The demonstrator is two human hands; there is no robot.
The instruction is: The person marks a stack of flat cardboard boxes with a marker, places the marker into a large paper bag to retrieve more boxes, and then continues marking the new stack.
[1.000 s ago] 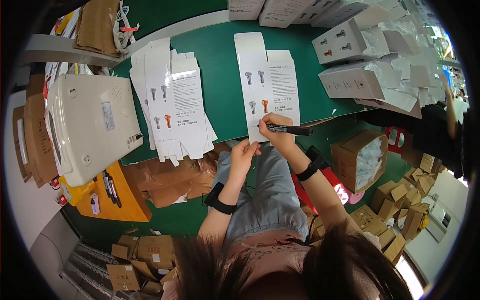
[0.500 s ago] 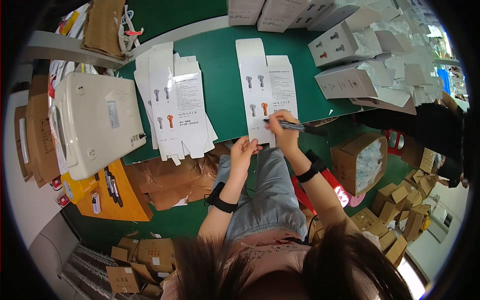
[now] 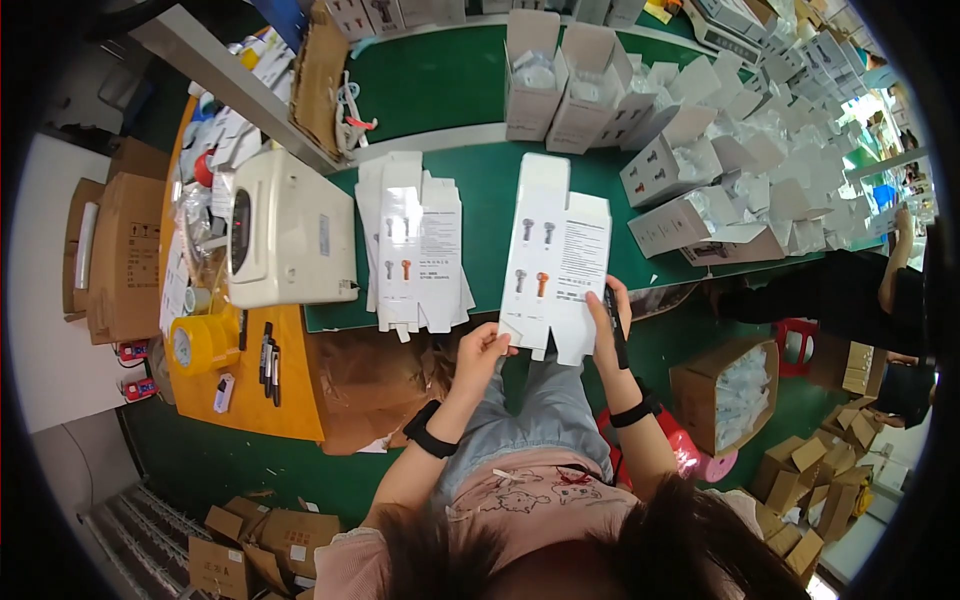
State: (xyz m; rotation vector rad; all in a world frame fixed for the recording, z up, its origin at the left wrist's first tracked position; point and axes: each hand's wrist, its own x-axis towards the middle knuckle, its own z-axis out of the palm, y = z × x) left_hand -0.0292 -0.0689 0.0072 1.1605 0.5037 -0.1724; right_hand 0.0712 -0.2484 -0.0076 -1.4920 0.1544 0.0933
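Observation:
A flat white unfolded carton (image 3: 548, 205), printed with small handheld fan pictures, one of them orange, is in front of me, its lower end past the table's near edge. With thumb and fingers my left hand (image 3: 482, 350) pinches its lower left corner. My right hand (image 3: 609, 322) grips its right edge and also keeps a black marker pen (image 3: 618, 347) in the fingers, pointing down along the palm. Left of it, a stack of similar flat cartons (image 3: 428, 305) lies on the green table (image 3: 490, 190).
A cream machine (image 3: 290, 240) stands left of the stack. Several markers (image 3: 270, 358) and yellow tape (image 3: 200, 345) sit on an orange side table (image 3: 295, 400). Open white boxes (image 3: 665, 220) with clear bags crowd the right and back. Another person's arm (image 3: 899, 245) shows at far right.
My right hand has gone from holding the marker over the carton's lower part to gripping its right edge, marker tucked in the fingers. The view has shifted, showing more of the table's back.

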